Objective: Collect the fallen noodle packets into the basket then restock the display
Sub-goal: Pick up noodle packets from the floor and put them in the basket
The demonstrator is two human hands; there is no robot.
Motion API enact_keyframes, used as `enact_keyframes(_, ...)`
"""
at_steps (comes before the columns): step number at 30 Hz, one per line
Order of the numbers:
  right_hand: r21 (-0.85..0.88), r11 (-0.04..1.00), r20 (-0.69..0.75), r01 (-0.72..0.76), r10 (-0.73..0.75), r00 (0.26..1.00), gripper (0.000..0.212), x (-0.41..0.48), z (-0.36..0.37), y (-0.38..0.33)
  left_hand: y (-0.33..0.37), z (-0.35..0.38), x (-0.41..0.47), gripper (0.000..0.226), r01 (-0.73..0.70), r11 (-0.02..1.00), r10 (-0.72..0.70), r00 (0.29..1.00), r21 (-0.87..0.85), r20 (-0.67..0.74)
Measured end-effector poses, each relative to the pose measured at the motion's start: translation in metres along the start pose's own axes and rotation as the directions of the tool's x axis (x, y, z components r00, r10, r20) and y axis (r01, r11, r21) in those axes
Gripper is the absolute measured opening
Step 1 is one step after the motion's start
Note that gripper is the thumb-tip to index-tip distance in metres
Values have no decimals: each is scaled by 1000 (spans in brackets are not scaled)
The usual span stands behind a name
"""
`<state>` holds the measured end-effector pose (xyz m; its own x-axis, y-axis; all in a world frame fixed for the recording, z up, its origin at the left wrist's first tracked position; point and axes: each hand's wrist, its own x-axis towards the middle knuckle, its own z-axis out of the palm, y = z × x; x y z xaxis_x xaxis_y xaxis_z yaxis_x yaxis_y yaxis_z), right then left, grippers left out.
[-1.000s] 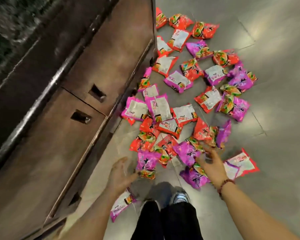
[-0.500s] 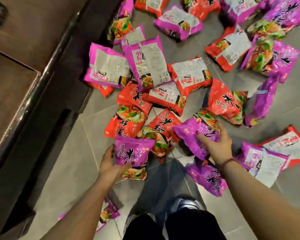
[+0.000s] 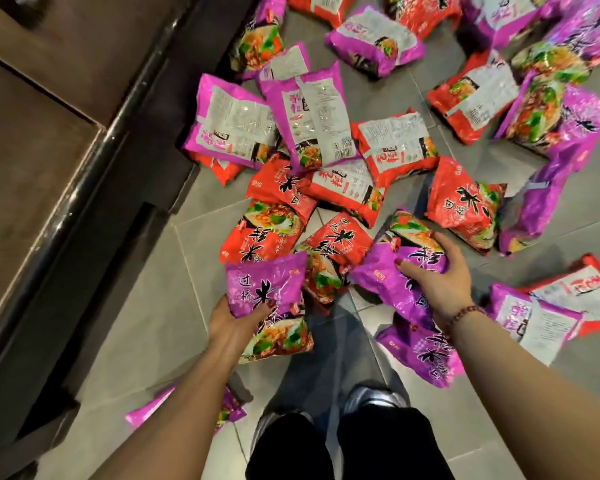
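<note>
From the head camera, the left hand (image 3: 232,320) curls its fingers round a glossy purple plastic noodle packet (image 3: 267,289) at seven o'clock of the heap of red and purple packets (image 3: 395,147) on the grey tiled floor (image 3: 153,289). The right hand (image 3: 437,282) grips a crumpled purple noodle packet (image 3: 388,285) at five o'clock. The packets at twelve o'clock are cut off by the frame. The left forearm half hides another small purple packet (image 3: 146,412). A brown wooden cabinet (image 3: 32,168) fills nine o'clock.

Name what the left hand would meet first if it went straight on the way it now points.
Probably the red packet just beyond the purple packet the left hand grips; depth is unclear.
</note>
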<state>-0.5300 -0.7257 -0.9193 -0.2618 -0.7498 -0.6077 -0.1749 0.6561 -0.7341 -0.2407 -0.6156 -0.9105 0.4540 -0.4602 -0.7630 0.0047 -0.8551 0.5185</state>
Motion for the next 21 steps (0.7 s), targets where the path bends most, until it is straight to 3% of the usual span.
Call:
enact_keyframes(8,-54,982,275,181,-159,948,78,-151,-25,-105,72,-73,-138,76,92,913,-94,995,-398,14)
enact_keyframes(14,-71,949,480,307,-237,845,75,-277,-49,-237,146,-162,-274,62,133,832,-116,991,-539,66)
enact_keyframes(18,-103,893,623,438,-285,728,77,-345,-70,-309,187,-214,-366,33,46,792,-22,999,-609,47)
enact_keyframes(21,-97,835,725,542,-314,613,81,-391,-82,-348,207,-243,-439,37,-25,765,29,1000,-644,-4)
